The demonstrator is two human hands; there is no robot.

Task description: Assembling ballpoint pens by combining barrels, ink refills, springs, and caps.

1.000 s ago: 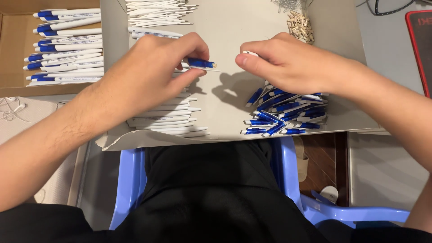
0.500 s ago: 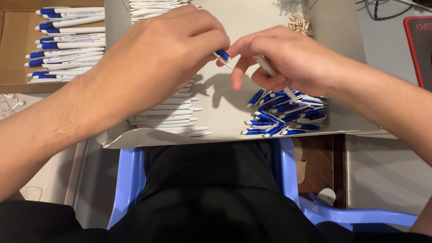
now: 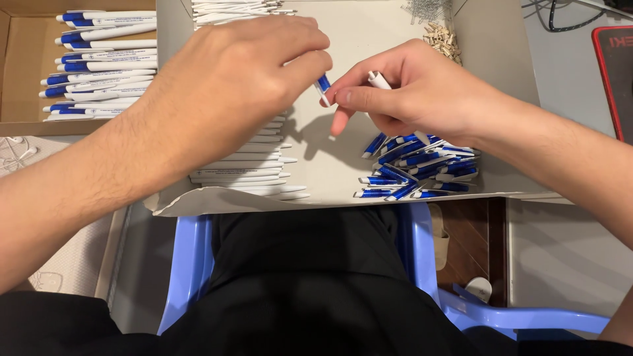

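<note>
Between my two hands, a blue pen part (image 3: pixel 323 86) sits pinched in the fingertips of my left hand (image 3: pixel 231 86), touching my right hand (image 3: pixel 422 92), which closes around a white pen barrel (image 3: pixel 378 79). Under my right wrist lies a heap of blue clips (image 3: pixel 419 168); beneath my left, stacked white barrels (image 3: pixel 247 168). Beyond my left forearm, finished pens (image 3: pixel 99 62) fill a cardboard box (image 3: pixel 26 66).

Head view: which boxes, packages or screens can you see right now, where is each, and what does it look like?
Brown cardboard box: top left, open, holding rows of white-and-blue pens.
Grey cardboard tray: centre, under both hands, shallow, with upright side flaps.
Dark device with red edge: far right, flat, rounded corner; whether it is a screen is unclear.
</note>
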